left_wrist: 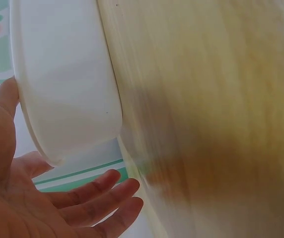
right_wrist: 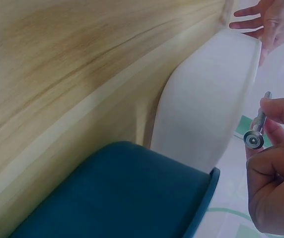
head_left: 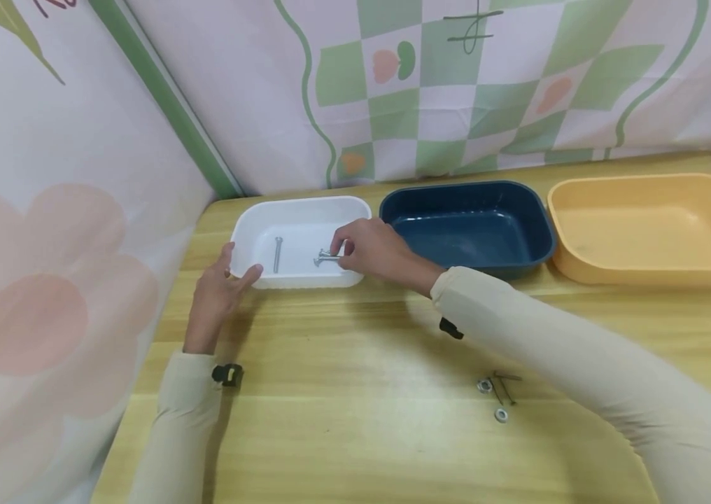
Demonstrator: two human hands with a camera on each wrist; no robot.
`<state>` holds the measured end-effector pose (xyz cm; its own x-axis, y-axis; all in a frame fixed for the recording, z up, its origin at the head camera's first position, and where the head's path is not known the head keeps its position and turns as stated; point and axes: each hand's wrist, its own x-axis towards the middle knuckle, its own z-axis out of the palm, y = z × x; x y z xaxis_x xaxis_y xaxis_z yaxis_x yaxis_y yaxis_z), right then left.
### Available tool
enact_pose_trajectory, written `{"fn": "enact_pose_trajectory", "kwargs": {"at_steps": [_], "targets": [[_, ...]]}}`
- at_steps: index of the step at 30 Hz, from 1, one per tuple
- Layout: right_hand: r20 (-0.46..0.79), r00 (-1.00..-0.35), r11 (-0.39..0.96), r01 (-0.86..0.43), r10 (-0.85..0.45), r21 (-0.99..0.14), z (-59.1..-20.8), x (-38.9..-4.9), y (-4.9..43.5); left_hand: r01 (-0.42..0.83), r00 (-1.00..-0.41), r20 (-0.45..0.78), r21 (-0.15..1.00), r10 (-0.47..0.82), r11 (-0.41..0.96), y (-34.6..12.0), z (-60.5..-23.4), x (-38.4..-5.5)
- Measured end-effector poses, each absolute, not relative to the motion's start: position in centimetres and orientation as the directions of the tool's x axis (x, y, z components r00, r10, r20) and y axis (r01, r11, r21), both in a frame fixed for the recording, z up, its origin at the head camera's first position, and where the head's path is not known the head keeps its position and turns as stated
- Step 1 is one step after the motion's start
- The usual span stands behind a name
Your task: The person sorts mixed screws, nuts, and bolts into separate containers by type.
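Note:
My right hand (head_left: 368, 246) pinches a silver screw (right_wrist: 257, 130) between thumb and fingers over the right part of the white tray (head_left: 305, 281). The screw's round socketed head and threaded shaft show in the right wrist view. In the head view, a second screw overlaps it near the fingertips. Another long silver screw (head_left: 277, 255) lies in the left part of the tray. My left hand (head_left: 215, 294) is at the tray's near left corner, thumb and index finger touching the rim and the other fingers spread below it.
A dark blue tray (head_left: 469, 187) stands right of the white one, and a yellow tray (head_left: 658, 276) beyond it. On the wooden table (head_left: 355, 392), near my right forearm, lie a nut (head_left: 484, 386), a second ring-shaped piece (head_left: 501, 415) and several thin dark screws or nails (head_left: 508, 378). Printed cloth hangs behind.

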<state>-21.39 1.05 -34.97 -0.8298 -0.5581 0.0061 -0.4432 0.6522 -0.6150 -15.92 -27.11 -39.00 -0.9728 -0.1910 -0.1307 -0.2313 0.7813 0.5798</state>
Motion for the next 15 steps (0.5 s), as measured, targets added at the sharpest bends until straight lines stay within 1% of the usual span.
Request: {"fn": "enact_pose_trajectory", "kwargs": {"at_steps": [10,15], "targets": [[-0.007,-0.835,0.667,-0.434,-0.55,-0.606,-35.41,-21.52,0.28,-0.228,-0.974,-0.13,0.576,-0.187,0.785,-27.32,-39.2,-16.03],[0.007,-0.829,0.658,-0.449,-0.559,-0.605,-35.64,-21.68,0.07,-0.229,-0.973,-0.132,0.583,-0.187,0.779,-27.33,-39.18,-15.9]]}}
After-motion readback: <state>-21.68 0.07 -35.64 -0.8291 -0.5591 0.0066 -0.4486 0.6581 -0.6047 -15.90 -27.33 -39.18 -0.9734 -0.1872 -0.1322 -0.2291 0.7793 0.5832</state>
